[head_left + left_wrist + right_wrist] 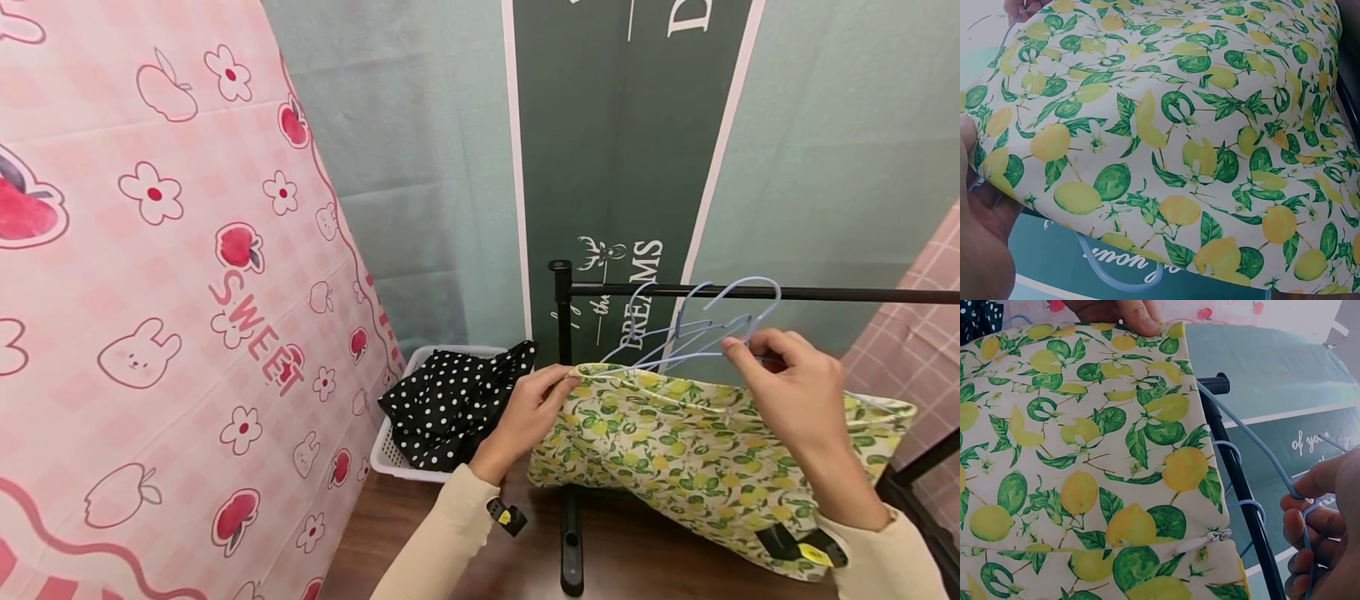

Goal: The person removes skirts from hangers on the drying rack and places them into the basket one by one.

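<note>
A white lemon-print skirt (675, 442) hangs below the rail, a white zip pull (1204, 540) at its upper edge. My left hand (536, 408) pinches the left corner of that edge between thumb and fingers. A light-blue wire hanger (1254, 434) is in my right hand (806, 396), fingers curled round the wire below its hook. One hanger arm runs toward the pinched corner and goes out of sight at the cloth's edge. In the left wrist view, cloth (1166, 144) fills most of the picture and the left hand (985, 244) shows at the side.
Other blue hangers (680, 321) hook over the black rack's rail (840, 295). Left of the rack upright stands a white basket (384, 454) with black polka-dot cloth (450, 408). A pink printed curtain (187, 292) lines the left, green cloth (420, 167) the back.
</note>
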{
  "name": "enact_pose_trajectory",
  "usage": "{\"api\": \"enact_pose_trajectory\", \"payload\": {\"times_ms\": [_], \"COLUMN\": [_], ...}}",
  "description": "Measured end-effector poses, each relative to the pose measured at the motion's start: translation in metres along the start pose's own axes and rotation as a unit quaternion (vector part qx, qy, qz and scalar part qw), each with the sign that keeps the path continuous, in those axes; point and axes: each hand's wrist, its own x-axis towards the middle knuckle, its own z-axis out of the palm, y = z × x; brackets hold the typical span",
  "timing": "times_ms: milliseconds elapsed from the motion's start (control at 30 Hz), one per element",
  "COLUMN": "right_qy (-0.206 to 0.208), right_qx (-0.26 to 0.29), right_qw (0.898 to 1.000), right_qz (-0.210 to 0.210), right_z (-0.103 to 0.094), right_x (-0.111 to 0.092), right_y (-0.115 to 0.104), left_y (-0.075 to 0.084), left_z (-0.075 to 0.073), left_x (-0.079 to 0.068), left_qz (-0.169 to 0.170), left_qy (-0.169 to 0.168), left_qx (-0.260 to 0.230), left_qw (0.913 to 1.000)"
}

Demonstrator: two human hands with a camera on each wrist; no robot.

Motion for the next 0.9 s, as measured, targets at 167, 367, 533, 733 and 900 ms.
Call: {"api": "enact_pose_trajectory", "payload": {"times_ms": [167, 367, 533, 733, 900], "right_qy": [0.0, -0.005, -0.003, 0.002, 0.006], "right_qx": [-0.001, 0.003, 0.007, 0.015, 0.016], "right_qw": [1.0, 1.0, 1.0, 1.0, 1.0], "right_qz": [-0.001, 0.006, 0.009, 0.015, 0.02], "right_z": [0.0007, 0.0003, -0.0002, -0.0008, -0.0003], "right_x": [-0.0007, 0.0, -0.0002, -0.0013, -0.0013], "right_y": [-0.0002, 0.0005, 0.0006, 0.0005, 0.0008], "left_y": [-0.0029, -0.0045, -0.0046, -0.0052, -0.0066], "left_z": [-0.0012, -0.0026, -0.004, -0.0059, -0.0076], "left_x": [-0.0016, -0.0023, -0.003, -0.0043, -0.0057], "left_qz": [0.006, 0.019, 0.021, 0.024, 0.03], "left_qy": [0.001, 0.009, 0.009, 0.011, 0.019], "left_qx": [-0.006, -0.011, -0.015, -0.013, -0.01], "left_qw": [1.0, 0.9997, 0.9996, 0.9996, 0.9993]}}
